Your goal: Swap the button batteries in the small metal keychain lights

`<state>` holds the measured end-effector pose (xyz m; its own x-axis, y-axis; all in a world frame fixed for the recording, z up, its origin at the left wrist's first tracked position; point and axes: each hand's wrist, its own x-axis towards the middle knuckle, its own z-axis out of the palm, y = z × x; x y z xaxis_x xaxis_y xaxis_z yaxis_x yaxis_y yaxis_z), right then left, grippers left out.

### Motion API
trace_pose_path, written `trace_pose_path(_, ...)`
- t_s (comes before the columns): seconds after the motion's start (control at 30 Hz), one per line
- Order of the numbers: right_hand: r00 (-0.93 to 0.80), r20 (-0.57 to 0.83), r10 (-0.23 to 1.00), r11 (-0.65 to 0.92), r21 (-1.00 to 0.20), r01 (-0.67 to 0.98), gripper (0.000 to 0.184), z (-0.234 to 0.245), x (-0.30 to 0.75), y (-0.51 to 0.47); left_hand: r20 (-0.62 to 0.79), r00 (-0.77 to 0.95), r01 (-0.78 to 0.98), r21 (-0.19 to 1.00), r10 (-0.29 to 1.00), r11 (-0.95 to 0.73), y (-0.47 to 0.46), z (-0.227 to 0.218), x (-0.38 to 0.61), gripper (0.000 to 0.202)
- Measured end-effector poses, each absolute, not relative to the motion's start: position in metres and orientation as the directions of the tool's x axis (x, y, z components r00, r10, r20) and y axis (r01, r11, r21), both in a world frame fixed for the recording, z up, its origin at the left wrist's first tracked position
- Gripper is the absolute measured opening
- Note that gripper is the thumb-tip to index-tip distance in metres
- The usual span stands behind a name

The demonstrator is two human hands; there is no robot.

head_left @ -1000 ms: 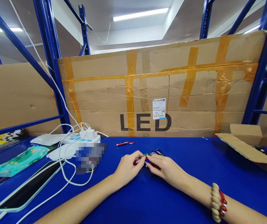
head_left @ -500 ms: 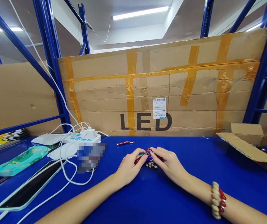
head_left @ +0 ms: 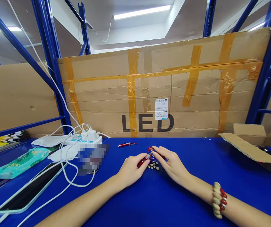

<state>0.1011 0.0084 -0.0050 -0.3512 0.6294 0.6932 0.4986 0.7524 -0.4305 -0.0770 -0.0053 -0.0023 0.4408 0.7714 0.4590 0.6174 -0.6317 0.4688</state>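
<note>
My left hand (head_left: pixel 132 168) is closed around a small red metal tube (head_left: pixel 143 161), its silvery end pointing up and right. My right hand (head_left: pixel 169 160) pinches a small part with a red curved hook (head_left: pixel 150 148), its fingertips meeting the tube's end. Most of that part is hidden by the fingers. Just below the fingertips, several silver button batteries (head_left: pixel 153 165) lie loose on the blue tabletop (head_left: pixel 135 201). A small purple-blue item (head_left: pixel 152 160) shows partly behind them. Farther back lies a red penlight-like stick (head_left: pixel 127 144) with a silver tip.
At left are a white power strip (head_left: pixel 95 141) with tangled white cables, a phone (head_left: pixel 31 189) and a teal packet (head_left: pixel 19 163). An open cardboard box (head_left: pixel 251 148) stands at right. A large cardboard sheet (head_left: pixel 107 101) forms the back wall.
The red tube and curved hook show more clearly between my hands. My left fingers have shifted slightly, and my right hand has tilted up a little at the fingertips.
</note>
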Motion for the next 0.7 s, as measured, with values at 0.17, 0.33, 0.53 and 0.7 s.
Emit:
trace_pose_path(0.17,-0.340,0.692,0.637,0.743,-0.431,0.513,0.029,-0.006,0.102,0.012,0.448,0.530,0.629,0.363,0.720,-0.688,-0.007,-0.004,-0.076,0.023)
trace_pose_path(0.33,-0.341,0.621,0.706,0.647,-0.368,0.668,0.030,-0.011,0.114,0.028,0.449,0.359,0.686,0.467,0.818,-0.558,-0.005,-0.002,-0.078,0.022)
trace_pose_path(0.53,-0.215,0.506,0.835,0.412,-0.318,0.854,0.032,-0.009,0.126,0.036,0.434,0.266,0.718,0.506,0.861,-0.477,-0.002,0.001,-0.080,0.020)
trace_pose_path(0.7,-0.114,0.410,0.905,0.253,-0.302,0.919,0.032,-0.004,0.126,0.034,0.447,0.281,0.734,0.470,0.849,-0.490,-0.003,0.001,-0.080,0.022)
